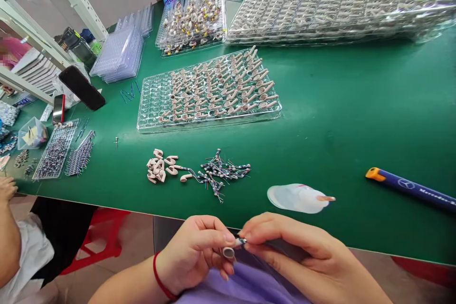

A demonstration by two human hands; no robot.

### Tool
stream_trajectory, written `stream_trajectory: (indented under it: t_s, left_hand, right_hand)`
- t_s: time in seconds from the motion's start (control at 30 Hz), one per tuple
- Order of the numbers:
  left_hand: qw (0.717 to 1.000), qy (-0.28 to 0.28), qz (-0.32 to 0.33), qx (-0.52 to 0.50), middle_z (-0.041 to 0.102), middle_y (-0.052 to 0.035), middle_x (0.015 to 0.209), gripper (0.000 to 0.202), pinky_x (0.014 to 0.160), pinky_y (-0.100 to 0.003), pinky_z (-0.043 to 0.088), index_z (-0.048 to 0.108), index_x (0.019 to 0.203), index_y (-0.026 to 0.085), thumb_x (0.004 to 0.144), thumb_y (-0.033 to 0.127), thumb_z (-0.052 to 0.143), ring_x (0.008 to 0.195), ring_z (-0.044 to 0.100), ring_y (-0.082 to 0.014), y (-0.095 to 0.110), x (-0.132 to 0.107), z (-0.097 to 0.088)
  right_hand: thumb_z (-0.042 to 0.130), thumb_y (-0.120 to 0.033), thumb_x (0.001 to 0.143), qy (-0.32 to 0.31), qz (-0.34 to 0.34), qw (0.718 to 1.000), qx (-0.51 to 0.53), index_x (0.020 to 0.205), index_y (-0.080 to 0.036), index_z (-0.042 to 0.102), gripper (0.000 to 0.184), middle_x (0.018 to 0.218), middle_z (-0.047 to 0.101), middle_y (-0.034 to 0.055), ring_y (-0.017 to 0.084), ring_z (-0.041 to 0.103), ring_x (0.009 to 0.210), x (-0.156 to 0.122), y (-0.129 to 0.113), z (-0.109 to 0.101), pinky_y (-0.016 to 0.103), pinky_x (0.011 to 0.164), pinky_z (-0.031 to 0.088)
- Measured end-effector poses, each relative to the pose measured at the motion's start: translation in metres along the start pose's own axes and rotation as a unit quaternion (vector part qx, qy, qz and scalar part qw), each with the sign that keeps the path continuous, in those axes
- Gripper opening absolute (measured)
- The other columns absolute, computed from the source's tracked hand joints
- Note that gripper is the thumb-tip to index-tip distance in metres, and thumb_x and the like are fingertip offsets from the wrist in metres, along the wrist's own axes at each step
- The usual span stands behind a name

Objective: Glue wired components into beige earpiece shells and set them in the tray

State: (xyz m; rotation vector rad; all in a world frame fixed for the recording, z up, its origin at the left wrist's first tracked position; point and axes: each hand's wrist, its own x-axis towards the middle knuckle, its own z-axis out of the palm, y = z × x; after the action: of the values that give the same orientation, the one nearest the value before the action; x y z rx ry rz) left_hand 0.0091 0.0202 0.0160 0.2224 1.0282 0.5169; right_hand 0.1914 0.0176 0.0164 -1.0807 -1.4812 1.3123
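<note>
Below the near edge of the green table (356, 118), over my lap, my two hands meet. My left hand (194, 254), with a red cord at the wrist, pinches a tiny part (241, 241) between thumb and forefinger. My right hand (285, 247) pinches the same small part from the other side, its fingers closed. On the table just ahead lie a small heap of pinkish beige hook-shaped pieces (161, 166) and a tangle of small wired components (221, 173). A clear plastic tray (156, 99), partly filled with the same pinkish pieces, sits beyond them.
A white dish (295, 198) and a blue-and-orange tool (409, 187) lie to the right. Stacked full trays (338, 4) stand at the back right, another tray (194, 19) and empty trays (119, 52) at the back left. A phone (81, 87) and a co-worker's arm (7, 228) are at left.
</note>
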Motion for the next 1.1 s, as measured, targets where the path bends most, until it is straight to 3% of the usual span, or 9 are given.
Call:
stream_trajectory:
  t_s: [0.2, 0.5, 0.7, 0.97, 1.1]
  left_hand:
    - [0.999, -0.016, -0.028, -0.014, 0.059, 0.0011, 0.047, 0.028, 0.033, -0.015, 0.042, 0.061, 0.059, 0.012, 0.052, 0.028, 0.083, 0.034, 0.055, -0.0085, 0.0011, 0.0005, 0.0004]
    - [0.999, -0.029, -0.017, -0.031, 0.059, 0.0007, 0.048, 0.027, 0.032, -0.015, 0.041, 0.061, 0.061, 0.011, 0.056, 0.027, 0.083, 0.035, 0.056, -0.0088, -0.0025, 0.0022, -0.0021]
    - [0.999, -0.030, -0.017, -0.038, 0.060, 0.0000, 0.047, 0.027, 0.031, -0.015, 0.040, 0.061, 0.061, 0.011, 0.057, 0.027, 0.082, 0.034, 0.056, -0.0089, -0.0030, 0.0037, -0.0022]
    - [0.999, -0.033, -0.010, -0.029, 0.060, 0.0008, 0.047, 0.025, 0.032, -0.014, 0.041, 0.061, 0.061, 0.012, 0.058, 0.027, 0.082, 0.034, 0.055, -0.0081, -0.0018, 0.0027, -0.0013]
    - [0.999, -0.030, -0.008, -0.030, 0.058, 0.0009, 0.047, 0.028, 0.032, -0.014, 0.041, 0.060, 0.061, 0.012, 0.058, 0.028, 0.082, 0.035, 0.054, -0.0079, -0.0004, 0.0021, -0.0005]
  right_hand:
    - [0.065, -0.029, 0.083, -0.017, 0.023, 1.000, 0.007, 0.071, -0.022, 0.071, 0.015, 0.072, 0.073, 0.0040, 0.017, 0.070, 0.066, 0.0006, -0.0042, -0.0038, 0.019, 0.059, 0.059]
    - [0.067, -0.036, 0.082, -0.023, 0.073, 0.996, 0.033, 0.071, -0.020, 0.070, 0.019, 0.073, 0.072, 0.0055, 0.018, 0.069, 0.068, 0.0000, -0.0010, 0.0026, 0.022, 0.060, 0.059]
    - [0.067, -0.028, 0.081, -0.023, 0.073, 0.996, 0.050, 0.072, -0.020, 0.071, 0.012, 0.073, 0.073, 0.0048, 0.018, 0.070, 0.068, -0.0001, 0.0010, 0.0018, 0.021, 0.061, 0.059]
    - [0.069, -0.030, 0.079, -0.041, 0.084, 0.993, 0.069, 0.072, -0.020, 0.074, 0.014, 0.071, 0.074, 0.0058, 0.019, 0.071, 0.066, 0.0022, 0.0028, 0.0028, 0.023, 0.060, 0.060]
    - [0.072, -0.033, 0.078, -0.012, 0.078, 0.995, 0.068, 0.071, -0.021, 0.074, 0.014, 0.073, 0.074, 0.0053, 0.018, 0.071, 0.068, 0.0018, 0.0035, 0.0001, 0.022, 0.061, 0.060]
